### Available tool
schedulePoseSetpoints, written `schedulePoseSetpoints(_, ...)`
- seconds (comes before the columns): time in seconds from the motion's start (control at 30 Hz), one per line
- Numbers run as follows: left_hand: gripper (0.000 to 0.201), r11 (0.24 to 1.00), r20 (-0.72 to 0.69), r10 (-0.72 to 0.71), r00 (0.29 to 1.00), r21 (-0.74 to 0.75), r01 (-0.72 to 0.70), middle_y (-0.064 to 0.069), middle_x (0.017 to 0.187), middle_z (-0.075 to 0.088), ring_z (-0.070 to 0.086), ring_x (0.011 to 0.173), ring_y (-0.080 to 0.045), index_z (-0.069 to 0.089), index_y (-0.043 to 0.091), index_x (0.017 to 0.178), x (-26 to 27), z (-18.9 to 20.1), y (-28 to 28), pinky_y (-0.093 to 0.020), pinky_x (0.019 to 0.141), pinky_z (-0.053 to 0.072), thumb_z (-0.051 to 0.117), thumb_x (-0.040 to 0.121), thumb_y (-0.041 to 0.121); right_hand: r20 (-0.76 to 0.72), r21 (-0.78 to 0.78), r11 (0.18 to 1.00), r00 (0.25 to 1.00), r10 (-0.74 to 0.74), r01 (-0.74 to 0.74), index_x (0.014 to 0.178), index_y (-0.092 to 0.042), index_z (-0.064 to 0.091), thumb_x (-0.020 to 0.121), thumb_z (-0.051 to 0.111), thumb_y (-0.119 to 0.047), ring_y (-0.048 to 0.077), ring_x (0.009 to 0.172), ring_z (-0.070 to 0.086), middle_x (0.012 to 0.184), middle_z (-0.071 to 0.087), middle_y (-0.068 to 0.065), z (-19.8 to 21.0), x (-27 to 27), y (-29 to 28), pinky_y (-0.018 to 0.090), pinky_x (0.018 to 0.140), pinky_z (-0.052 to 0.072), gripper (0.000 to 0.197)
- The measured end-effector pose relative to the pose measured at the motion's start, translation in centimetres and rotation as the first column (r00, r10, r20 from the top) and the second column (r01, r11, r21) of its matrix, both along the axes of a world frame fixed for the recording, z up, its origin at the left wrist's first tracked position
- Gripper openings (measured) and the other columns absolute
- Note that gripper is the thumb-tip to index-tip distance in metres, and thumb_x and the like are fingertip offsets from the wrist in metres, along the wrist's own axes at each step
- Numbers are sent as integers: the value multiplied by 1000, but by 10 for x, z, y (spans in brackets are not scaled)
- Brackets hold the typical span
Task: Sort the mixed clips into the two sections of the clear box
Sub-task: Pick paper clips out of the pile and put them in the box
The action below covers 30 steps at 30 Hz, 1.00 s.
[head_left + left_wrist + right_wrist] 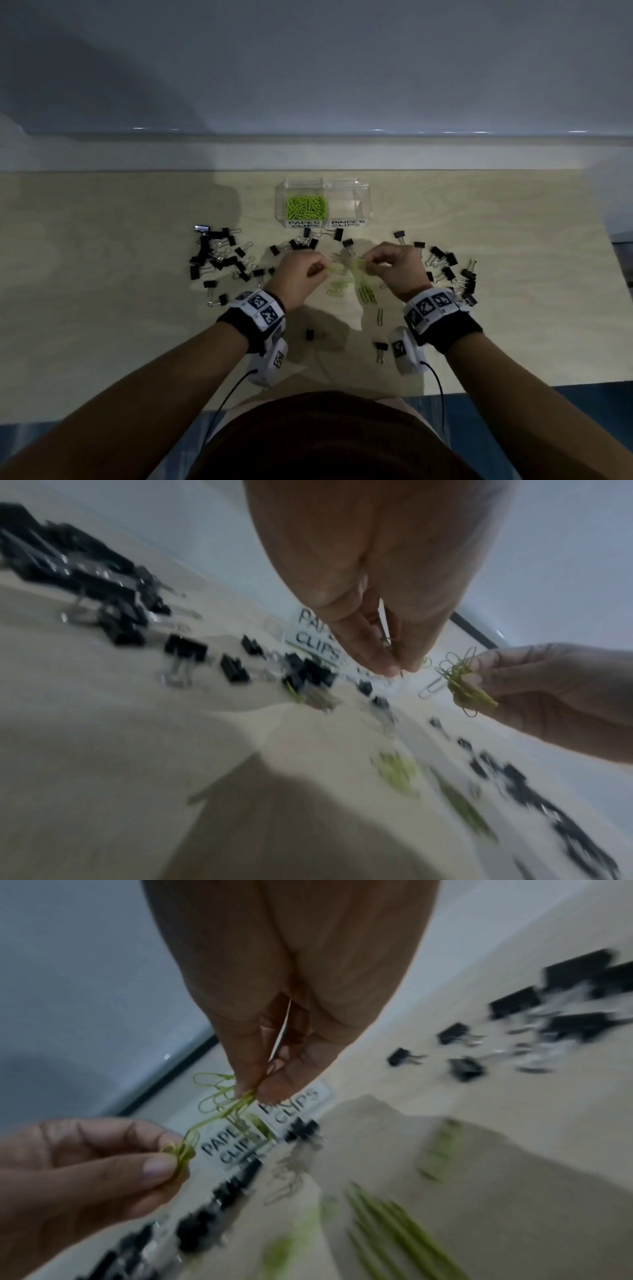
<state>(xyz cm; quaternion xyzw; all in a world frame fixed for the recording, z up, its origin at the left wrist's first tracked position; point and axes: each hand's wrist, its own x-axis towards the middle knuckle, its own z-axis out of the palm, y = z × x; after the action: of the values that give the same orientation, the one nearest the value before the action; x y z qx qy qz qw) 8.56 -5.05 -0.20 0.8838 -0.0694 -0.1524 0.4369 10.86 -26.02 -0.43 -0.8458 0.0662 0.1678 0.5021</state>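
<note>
The clear box [363, 192] stands at the table's far middle. Its left section, labelled PAPER CLIPS, holds a heap of green paper clips [306, 207]; the right section, labelled BINDER CLIPS, shows nothing inside. In front of the box both hands are raised above the table. My left hand [320, 272] pinches one end of a tangled bunch of green paper clips [219, 1110], and my right hand [371, 263] pinches the other end [459, 680]. Several more green clips [367, 294] lie on the table under the hands.
Black binder clips lie scattered in a left pile [219, 260], a right pile [448, 270] and a small group just before the box [308, 240]. Two more sit near my wrists [310, 334] [380, 349]. The table's near edge runs close to my body.
</note>
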Motion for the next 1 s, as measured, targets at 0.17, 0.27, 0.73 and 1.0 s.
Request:
schedulePoseSetpoints(0.17,12,974,74,227,971,-14,-227,2,89,67,61,76,-6,67,10,97,49,27,33,-9,70,46,63,86,15,77,72,997,997,6,-12,77,-13,70,76,74,-5,14,70,69,77,72,3,32,51,44,24,66,57,9)
schedulePoseSetpoints(0.27,11,966,143,229,963,84,-243,-8,87,70,64,77,-18,69,6,92,82,31,39,-28,73,55,63,86,12,132,69,997,991,-32,23,75,-13,71,74,75,-6,17,70,69,76,72,5,34,80,78,29,68,59,8)
schedulePoseSetpoints(0.73,14,936,0,-38,999,350,36,-4,98,59,56,95,-22,65,10,97,12,-11,53,-33,84,47,65,84,16,145,-537,731,807,572,-421,93,-19,69,84,58,-14,24,89,58,97,61,2,4,11,82,39,72,54,15)
schedulePoseSetpoints(1.0,24,897,8,167,986,414,-155,-7,103,61,54,100,-26,65,14,93,6,-35,38,-40,90,45,74,76,28,-45,-726,529,797,602,-440,109,-22,62,91,43,-35,33,101,49,107,54,8,-15,-27,86,41,75,48,29)
